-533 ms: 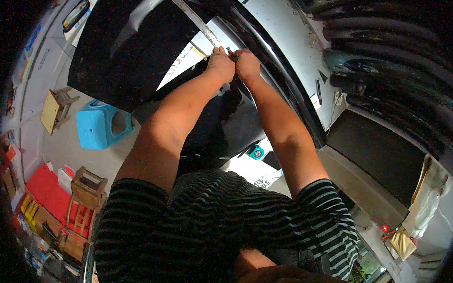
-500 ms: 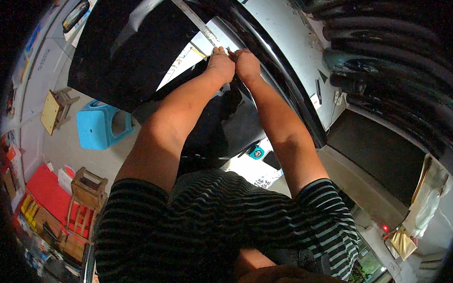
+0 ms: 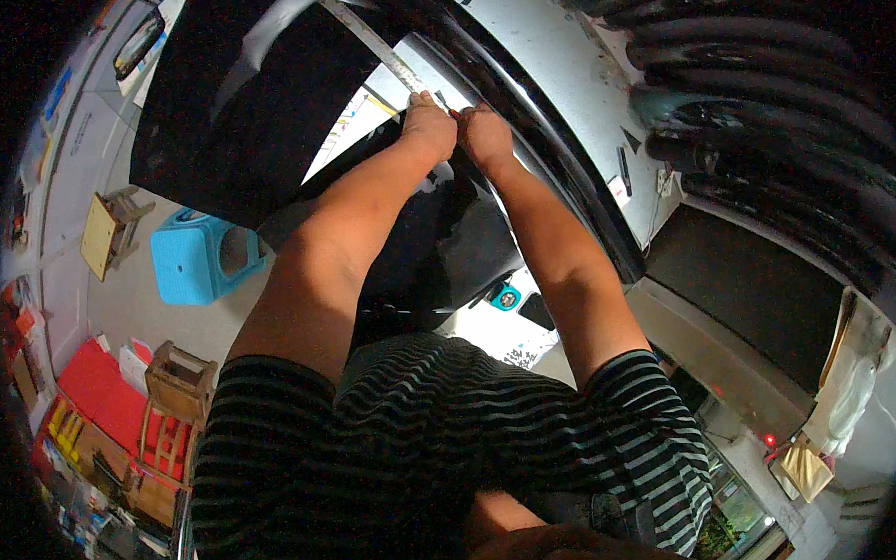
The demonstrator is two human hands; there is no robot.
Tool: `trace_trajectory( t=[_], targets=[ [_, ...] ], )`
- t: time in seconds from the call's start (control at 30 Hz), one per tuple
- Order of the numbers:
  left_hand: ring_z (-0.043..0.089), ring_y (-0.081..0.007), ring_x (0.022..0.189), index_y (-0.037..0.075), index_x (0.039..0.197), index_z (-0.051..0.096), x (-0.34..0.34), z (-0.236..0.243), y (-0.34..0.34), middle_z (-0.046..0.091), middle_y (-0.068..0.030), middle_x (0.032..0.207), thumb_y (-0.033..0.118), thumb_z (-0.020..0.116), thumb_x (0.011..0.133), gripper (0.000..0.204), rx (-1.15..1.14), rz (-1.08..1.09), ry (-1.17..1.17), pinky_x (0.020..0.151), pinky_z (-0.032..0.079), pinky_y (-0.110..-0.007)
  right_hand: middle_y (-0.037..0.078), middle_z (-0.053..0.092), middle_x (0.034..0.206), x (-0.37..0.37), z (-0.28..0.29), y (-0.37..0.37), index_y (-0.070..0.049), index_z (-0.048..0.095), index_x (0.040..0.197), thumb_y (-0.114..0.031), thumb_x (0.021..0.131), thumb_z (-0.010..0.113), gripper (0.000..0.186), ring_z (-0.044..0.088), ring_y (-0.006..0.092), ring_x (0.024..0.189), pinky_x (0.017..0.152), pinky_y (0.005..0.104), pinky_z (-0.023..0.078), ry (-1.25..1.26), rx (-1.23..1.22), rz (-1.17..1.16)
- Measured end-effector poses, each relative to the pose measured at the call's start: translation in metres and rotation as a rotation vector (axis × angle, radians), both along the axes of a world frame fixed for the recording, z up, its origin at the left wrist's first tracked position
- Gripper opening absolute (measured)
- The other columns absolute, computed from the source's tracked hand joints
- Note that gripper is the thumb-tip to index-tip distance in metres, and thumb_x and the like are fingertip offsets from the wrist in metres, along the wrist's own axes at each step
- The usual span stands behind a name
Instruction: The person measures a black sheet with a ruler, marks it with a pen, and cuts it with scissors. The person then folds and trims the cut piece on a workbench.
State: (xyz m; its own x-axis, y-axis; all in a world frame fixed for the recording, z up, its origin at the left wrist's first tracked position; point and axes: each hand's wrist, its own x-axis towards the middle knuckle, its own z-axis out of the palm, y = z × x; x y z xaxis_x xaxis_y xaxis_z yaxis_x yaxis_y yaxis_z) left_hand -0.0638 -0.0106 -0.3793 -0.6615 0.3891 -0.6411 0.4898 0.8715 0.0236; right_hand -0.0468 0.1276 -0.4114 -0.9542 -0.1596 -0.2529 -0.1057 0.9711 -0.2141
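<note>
Both my arms reach forward over a white work surface (image 3: 528, 40) covered partly by glossy black sheet material (image 3: 264, 99). My left hand (image 3: 429, 130) is closed, its fingertips at the near end of a long, straight metal ruler (image 3: 373, 44). Right beside it, my right hand (image 3: 484, 138) is curled into a fist, thumb side toward the left hand. What it grips, if anything, is too small and hidden to name. Black material (image 3: 446, 231) also hangs below my wrists, and a long glossy black strip (image 3: 541, 114) runs past the right hand.
A blue plastic stool (image 3: 186, 260) and a small wooden stool (image 3: 111, 233) stand on the floor at left. Nearer are a wooden chair (image 3: 175, 383) and a red-topped surface (image 3: 102, 396). Rolls of black material (image 3: 768, 121) lie at far right; a dark panel (image 3: 745, 299) is below them.
My hands have stayed close together at the ruler's near end, with the right one slightly lower. The whole view has shifted a little to the left.
</note>
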Motion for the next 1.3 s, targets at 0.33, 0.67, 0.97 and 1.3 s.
trace_trajectory(
  t=[0.33,0.67,0.97,1.3],
  targets=[
    [0.034,-0.0468,0.153,0.001,0.144,0.062,0.004,-0.001,0.002,0.047,-0.0256,0.159,0.024,0.055,0.099,0.051,0.023,0.012,0.056,0.126,0.018,-0.06,0.02,0.069,0.113,0.013,-0.01,0.017,-0.009,0.075,0.107,-0.019,0.098,0.058,0.022,0.073,0.0394,0.097,0.08,0.0503,0.059,-0.019,-0.039,-0.007],
    [0.03,-0.048,0.154,0.0,0.148,0.057,0.003,-0.01,0.003,0.039,-0.029,0.162,0.024,0.055,0.099,0.055,0.001,0.005,0.056,0.126,0.019,-0.06,0.022,0.071,0.103,0.022,-0.018,0.028,-0.01,0.078,0.102,-0.033,0.101,0.061,0.028,0.072,0.0411,0.093,0.083,0.0512,0.057,0.01,-0.071,-0.021],
    [0.03,-0.0519,0.153,-0.003,0.156,0.044,0.001,-0.002,0.001,0.031,-0.038,0.162,0.023,0.048,0.101,0.061,-0.022,-0.042,0.004,0.127,0.023,-0.054,0.023,0.069,0.102,0.043,-0.012,0.044,-0.006,0.075,0.097,-0.035,0.102,0.06,0.033,0.07,0.0434,0.092,0.08,0.0525,0.056,0.028,-0.07,-0.054],
    [0.034,-0.044,0.153,0.002,0.154,0.049,0.008,-0.026,-0.011,0.036,-0.0265,0.165,0.035,0.06,0.099,0.065,0.105,0.097,0.126,0.123,0.03,-0.054,0.024,0.065,0.094,0.132,0.007,0.089,-0.002,0.067,0.099,-0.018,0.093,0.073,0.019,0.064,0.0456,0.088,0.075,0.0514,0.051,0.278,-0.343,-0.28]
  ],
)
